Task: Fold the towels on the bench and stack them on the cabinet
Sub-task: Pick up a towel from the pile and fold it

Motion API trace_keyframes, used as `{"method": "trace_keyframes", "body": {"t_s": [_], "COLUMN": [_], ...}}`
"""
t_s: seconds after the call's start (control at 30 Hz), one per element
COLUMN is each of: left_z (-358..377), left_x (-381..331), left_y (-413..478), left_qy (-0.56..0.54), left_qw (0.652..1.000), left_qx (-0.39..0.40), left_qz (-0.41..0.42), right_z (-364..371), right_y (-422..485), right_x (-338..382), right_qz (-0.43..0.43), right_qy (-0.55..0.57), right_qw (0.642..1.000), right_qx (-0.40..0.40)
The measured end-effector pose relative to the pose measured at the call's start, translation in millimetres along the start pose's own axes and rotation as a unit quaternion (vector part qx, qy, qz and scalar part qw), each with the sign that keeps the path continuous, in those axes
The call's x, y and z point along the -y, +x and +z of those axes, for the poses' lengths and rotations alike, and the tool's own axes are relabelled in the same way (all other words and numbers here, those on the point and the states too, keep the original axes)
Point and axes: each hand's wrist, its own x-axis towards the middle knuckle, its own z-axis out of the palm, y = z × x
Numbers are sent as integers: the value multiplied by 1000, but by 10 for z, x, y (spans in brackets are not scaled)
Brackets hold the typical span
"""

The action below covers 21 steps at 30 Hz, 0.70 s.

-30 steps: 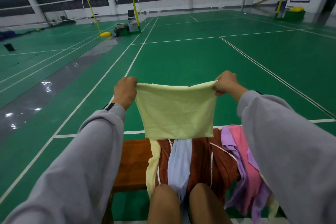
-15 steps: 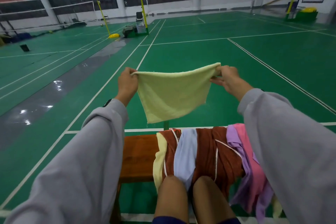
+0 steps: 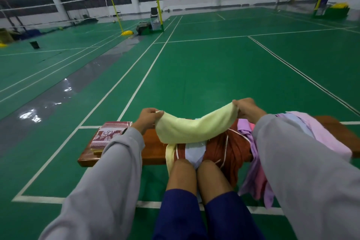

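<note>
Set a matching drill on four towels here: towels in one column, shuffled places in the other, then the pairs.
1. pale yellow terry towel
2. red-and-white patterned folded towel
3. rust-brown towel with white trim
4. pink cloth towel

A. left end of the brown wooden bench
B. far right of bench
C. held between left hand and right hand
D. heaped mid-bench

Pairs: 1-C; 2-A; 3-D; 4-B
</note>
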Motion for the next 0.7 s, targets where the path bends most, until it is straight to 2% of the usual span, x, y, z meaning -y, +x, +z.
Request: {"method": "trace_keyframes", "body": {"t_s": [0.17, 0.3, 0.43, 0.7], "left_z": [43, 72, 101, 224], "left_x": [-47, 60, 305, 562], "left_y": [2, 19, 134, 531], "left_qy": [103, 225, 228, 221], "left_qw": [994, 970, 966, 970], "left_qx": [-15, 47, 56, 4], "left_qz": [-12, -74, -110, -97], "right_z": [71, 79, 90, 333], "right_y": [-22, 91, 218, 679], "right_x": [-42, -269, -479, -568], "right_qz": [-21, -21, -1, -36], "right_qy": [-147, -282, -318, -320], "right_qw": [989, 959, 947, 947], "right_qx": [30, 37, 35, 4]}}
